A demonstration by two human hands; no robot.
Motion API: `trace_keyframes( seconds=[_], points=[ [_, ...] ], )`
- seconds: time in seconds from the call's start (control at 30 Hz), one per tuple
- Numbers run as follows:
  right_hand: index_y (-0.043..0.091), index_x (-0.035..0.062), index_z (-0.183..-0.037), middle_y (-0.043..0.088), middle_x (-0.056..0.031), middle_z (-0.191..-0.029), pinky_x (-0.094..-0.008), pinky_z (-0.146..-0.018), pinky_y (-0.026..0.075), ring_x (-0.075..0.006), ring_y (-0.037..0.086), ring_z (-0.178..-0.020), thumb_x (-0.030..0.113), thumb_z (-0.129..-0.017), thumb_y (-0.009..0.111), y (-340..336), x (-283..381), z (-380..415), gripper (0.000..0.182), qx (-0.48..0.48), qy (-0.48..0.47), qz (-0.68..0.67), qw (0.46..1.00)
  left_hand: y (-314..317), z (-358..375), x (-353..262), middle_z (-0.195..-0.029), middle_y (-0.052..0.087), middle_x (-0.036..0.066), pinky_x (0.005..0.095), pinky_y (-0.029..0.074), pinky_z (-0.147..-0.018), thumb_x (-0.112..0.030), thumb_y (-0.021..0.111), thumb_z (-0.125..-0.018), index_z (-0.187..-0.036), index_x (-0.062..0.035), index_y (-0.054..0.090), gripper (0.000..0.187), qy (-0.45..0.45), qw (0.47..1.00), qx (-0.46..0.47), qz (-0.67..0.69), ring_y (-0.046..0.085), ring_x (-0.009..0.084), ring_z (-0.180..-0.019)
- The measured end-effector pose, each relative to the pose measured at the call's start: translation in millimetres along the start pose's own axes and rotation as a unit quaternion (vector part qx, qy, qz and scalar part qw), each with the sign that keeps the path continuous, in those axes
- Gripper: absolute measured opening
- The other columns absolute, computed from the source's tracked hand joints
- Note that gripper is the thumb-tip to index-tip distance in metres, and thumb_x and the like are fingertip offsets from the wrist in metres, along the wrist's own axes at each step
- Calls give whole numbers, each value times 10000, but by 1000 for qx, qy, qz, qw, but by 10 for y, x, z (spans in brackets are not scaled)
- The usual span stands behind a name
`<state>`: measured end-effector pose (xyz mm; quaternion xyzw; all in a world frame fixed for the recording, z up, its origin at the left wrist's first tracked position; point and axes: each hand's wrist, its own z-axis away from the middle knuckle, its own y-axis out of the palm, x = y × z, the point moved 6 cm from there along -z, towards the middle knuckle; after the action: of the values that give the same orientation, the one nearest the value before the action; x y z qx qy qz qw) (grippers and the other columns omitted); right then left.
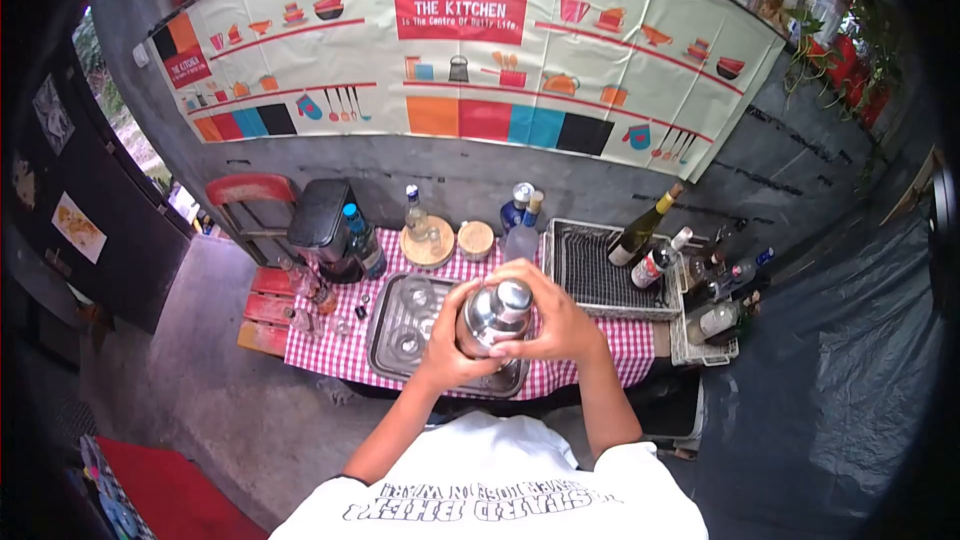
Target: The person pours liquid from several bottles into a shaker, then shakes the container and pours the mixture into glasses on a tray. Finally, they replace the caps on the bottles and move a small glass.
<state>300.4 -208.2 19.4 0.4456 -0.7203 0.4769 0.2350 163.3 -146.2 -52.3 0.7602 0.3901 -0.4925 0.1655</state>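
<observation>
A silver cocktail shaker with its lid on is held up over the table's front part, tilted toward me. My left hand wraps round the left side of its body. My right hand curls round the lid and the right side, with fingers over the top. Beneath my hands lies a metal tray with several clear glasses on it; its right part is partly hidden by my hands and the shaker.
A red checked cloth covers the table. Behind stand a round wooden board with a small bottle, a wooden-topped jar and several bottles. At right, a crate holds bottles. A blue-capped bottle and black machine stand left.
</observation>
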Motion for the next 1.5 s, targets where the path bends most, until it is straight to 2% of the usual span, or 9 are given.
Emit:
trace_keyframes(
  seconds=[0.27, 0.5, 0.63, 0.7, 0.87, 0.97, 1.2, 1.37, 1.5],
  points=[
    [528, 10, -1268, 559, -150, -1180, -384, -984, 453, -296, 577, -1132, 304, -679, 833, -30, 7, 50, 726, 51, 6, -26, 998, 73, 41, 2, -1362, 476, 154, 399, 364, -1097, -152, 906, -562, -1449, -21, 336, 1062, -12, 997, 39, 59, 464, 259, -1308],
    [538, 16, -1261, 562, -113, -1167, -361, -981, 445, -244, 577, -1120, 288, -666, 840, 42, 6, -37, 720, 50, 31, -39, 998, -8, -4, 6, -1346, 526, 166, 402, 399, -1078, -169, 873, -605, -1437, -19, 385, 976, -15, 999, 24, 40, 522, 272, -1269],
    [523, 15, -1272, 553, -104, -1161, -356, -972, 446, -230, 569, -1121, 291, -696, 822, 171, -79, -108, 705, 11, 83, -23, 996, -139, -52, 86, -1330, 544, 175, 406, 429, -1053, -164, 869, -592, -1410, -14, 427, 942, -31, 999, 1, 32, 550, 289, -1239],
    [522, 13, -1273, 546, -104, -1164, -355, -970, 448, -231, 564, -1126, 291, -699, 818, 243, -139, -166, 703, -20, 111, -34, 993, -242, -77, 84, -1293, 560, 187, 415, 457, -1013, -162, 866, -582, -1386, -8, 448, 919, 2, 999, -21, -30, 577, 319, -1195],
    [478, 9, -1320, 534, -116, -1244, -361, -1022, 429, -228, 543, -1180, 247, -709, 812, 478, -188, -366, 736, -64, 173, -39, 982, -518, -129, 147, -1269, 567, 179, 415, 450, -1007, -146, 863, -588, -1373, -1, 441, 903, 14, 995, -50, -89, 584, 311, -1175],
    [472, 10, -1303, 558, -128, -1196, -368, -966, 472, -248, 593, -1125, 303, -744, 819, 655, -180, -533, 721, -115, 151, -39, 981, -739, -213, 183, -1237, 583, 178, 419, 459, -989, -176, 881, -589, -1357, 0, 454, 896, 29, 993, -65, -94, 598, 320, -1142],
    [452, 12, -1295, 549, -122, -1193, -365, -981, 450, -219, 557, -1128, 209, -738, 808, 985, -125, -897, 690, -157, 188, -17, 969, -1203, -324, 178, -1200, 587, 212, 473, 498, -919, -164, 877, -555, -1358, 13, 450, 927, 50, 986, -95, -129, 603, 395, -1087],
    [454, 3, -1284, 548, -143, -1188, -366, -969, 458, -229, 561, -1114, 223, -751, 809, 1245, -242, -1016, 678, -253, 204, 32, 945, -1432, -370, 321, -1201, 585, 217, 461, 501, -912, -173, 883, -555, -1347, 17, 452, 921, 55, 985, -94, -131, 607, 394, -1082],
    [463, 3, -1278, 546, -135, -1173, -361, -956, 459, -224, 558, -1095, 216, -747, 810, 1401, -114, -1178, 669, -275, 200, 49, 939, -1649, -409, 380, -1187, 593, 210, 443, 506, -905, -178, 885, -567, -1324, 12, 462, 888, 77, 986, -71, -129, 619, 381, -1080]
  ],
)
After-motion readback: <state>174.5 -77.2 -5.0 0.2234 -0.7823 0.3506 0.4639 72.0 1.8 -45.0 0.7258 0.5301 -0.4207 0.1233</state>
